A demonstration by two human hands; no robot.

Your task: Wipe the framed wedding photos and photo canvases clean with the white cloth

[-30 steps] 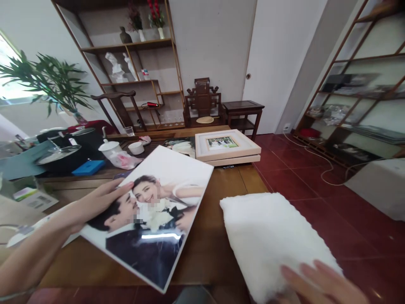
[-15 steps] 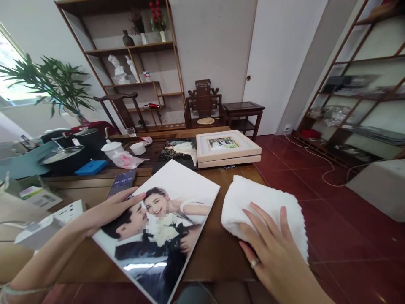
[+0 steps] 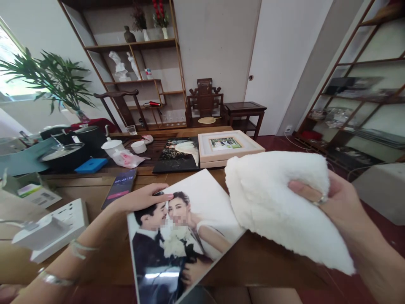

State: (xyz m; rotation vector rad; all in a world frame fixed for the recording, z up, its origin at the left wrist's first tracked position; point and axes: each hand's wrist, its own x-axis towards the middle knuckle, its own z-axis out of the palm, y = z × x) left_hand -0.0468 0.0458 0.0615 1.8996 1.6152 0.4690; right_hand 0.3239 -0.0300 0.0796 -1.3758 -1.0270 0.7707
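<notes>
A glossy photo panel [image 3: 186,240] stands out at the near side of the wooden desk [image 3: 272,261], in front of the person, turned so that one corner points up and away, its lowest part running out of view. Its surface is smooth and shiny – a bright white streak of reflected light lies across the dark lower part – and a thin white edge shows along its right side. The print has a plain white background at the top; on it are two people, one in a dark suit, one in a sleeveless white dress, with a bouquet of pale flowers between them. The left hand [image 3: 144,198] lies over the panel's upper left edge, fingers stretched onto the face of the print; whether it grips from beneath cannot be told. The right hand [image 3: 340,196] is clenched on a thick, fluffy white cloth [image 3: 268,198], its ringed thumb pressed into the pile and the other fingers hidden behind. The cloth hangs in loose folds, its left side overlapping the panel's right corner – whether they touch is unclear. Beyond the panel lie a dark photo panel [image 3: 177,154] and, right beside it, a pale wooden picture frame [image 3: 226,144]. A phone [image 3: 120,185] lies near the left hand.
</notes>
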